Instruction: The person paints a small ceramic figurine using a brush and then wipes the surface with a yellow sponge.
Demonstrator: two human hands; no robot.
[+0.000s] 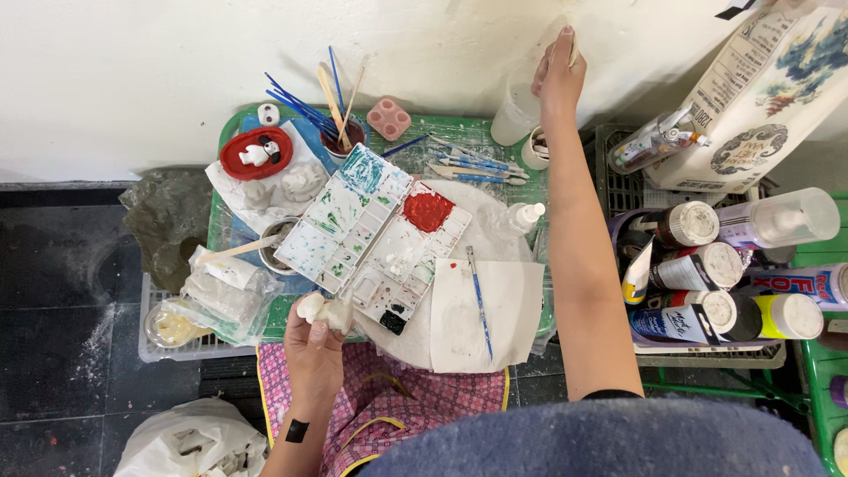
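Note:
My left hand (314,344) holds a small white unpainted clay figure (323,309) just in front of the paint palettes. Two white palettes (375,234) lie side by side on the green tray, one stained green and teal, the other with a big red patch (427,210). My right hand (558,71) is stretched far out toward the wall, closed on a thin pale stick-like tool beside a translucent cup (516,110). A blue-handled brush (479,300) rests on a white sheet (481,314).
A cup of brushes (340,132), a red dish with a small figure (256,152), a pink mould (389,117) and loose brushes (473,163) sit on the green tray (231,128). A crate of paint bottles (715,291) stands to the right. Plastic bags lie left.

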